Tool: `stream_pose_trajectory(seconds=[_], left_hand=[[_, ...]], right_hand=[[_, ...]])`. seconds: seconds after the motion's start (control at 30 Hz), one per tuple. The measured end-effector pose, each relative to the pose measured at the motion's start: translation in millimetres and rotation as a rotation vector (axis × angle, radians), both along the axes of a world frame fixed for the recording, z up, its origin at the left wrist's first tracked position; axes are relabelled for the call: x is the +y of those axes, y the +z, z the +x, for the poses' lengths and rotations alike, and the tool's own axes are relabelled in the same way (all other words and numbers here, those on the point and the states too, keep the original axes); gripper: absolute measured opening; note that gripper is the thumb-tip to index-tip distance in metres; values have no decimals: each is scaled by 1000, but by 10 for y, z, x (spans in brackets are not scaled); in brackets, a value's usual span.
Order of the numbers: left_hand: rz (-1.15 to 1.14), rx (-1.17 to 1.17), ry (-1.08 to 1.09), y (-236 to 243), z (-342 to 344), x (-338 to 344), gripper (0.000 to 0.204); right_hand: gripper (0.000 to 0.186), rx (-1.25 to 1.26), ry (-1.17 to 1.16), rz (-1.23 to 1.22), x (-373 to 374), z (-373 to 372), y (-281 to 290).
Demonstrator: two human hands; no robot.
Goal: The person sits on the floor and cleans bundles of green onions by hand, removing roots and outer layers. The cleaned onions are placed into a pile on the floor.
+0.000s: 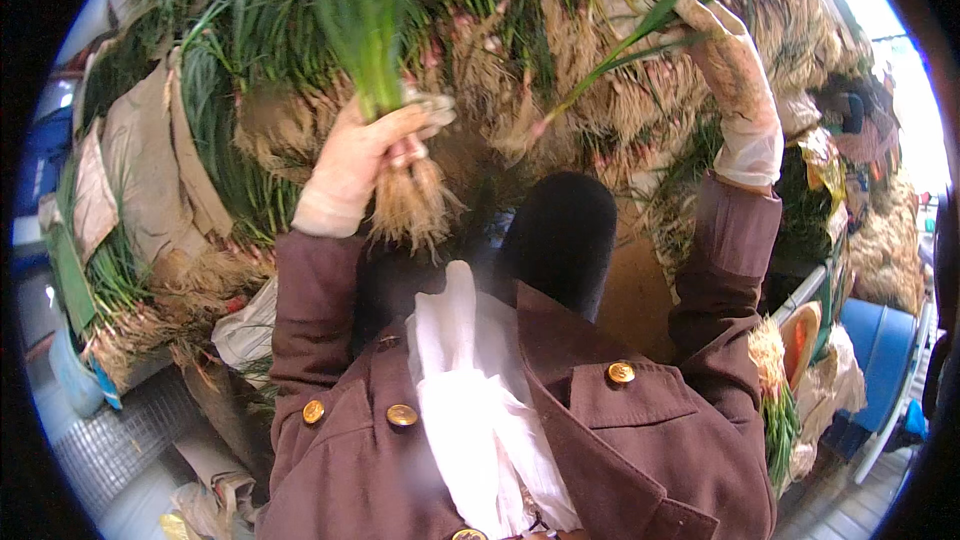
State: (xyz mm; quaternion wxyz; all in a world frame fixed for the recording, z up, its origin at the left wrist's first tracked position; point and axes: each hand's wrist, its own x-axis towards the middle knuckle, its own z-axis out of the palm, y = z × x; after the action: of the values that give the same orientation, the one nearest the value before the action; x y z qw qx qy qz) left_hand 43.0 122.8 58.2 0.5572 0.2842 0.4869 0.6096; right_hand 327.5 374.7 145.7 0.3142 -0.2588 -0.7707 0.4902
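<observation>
My left hand [375, 155], in a thin pale glove, is closed round a bunch of spring onions [378, 60]. Their green leaves point up and away, and the pale stringy roots hang below my fist. Farther right, my right hand [705, 25] wears a muddied thin glove, with its fingers bent together at the leaves of a single spring onion [600, 70]. That stalk slants down to the left, its pinkish base and roots toward the middle. Part of the right fingers is hidden by the leaves.
A wide heap of spring onions [480, 60] with matted roots lies across the far side. Brown cardboard or sacking [150, 160] covers part of it at left. My dark knee [560, 235] rises in the middle. A blue container [875, 360] stands at right, near another small bunch [770, 390].
</observation>
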Motion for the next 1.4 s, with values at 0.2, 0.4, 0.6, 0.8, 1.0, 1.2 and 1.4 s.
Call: stream_pose_trajectory(seconds=[0.2, 0.4, 0.6, 0.8, 1.0, 1.2, 1.4], left_hand=[[0, 208, -263, 87, 29, 179, 30], [6, -19, -244, -189, -60, -111, 34], [-7, -43, 1, -480, -139, -291, 15], [-44, -77, -15, -439, -139, -377, 14], [-66, -82, -23, -440, -80, -573, 15], [-59, -33, 19, -333, 49, -536, 28], [-67, -129, 47, -146, 64, -617, 48]], right_hand=[[33, 114, 213, -163, -147, -867, -37], [78, 9, 100, -415, -719, -1385, -398], [44, -333, 473, -603, -1599, -1370, -912], [18, -396, 253, -134, -1489, -1453, -1220], [23, -275, -27, -416, -1255, -1340, -1136], [40, -182, 56, -489, -1687, -1585, -726], [33, -3, 71, -561, -1657, -1549, -881]])
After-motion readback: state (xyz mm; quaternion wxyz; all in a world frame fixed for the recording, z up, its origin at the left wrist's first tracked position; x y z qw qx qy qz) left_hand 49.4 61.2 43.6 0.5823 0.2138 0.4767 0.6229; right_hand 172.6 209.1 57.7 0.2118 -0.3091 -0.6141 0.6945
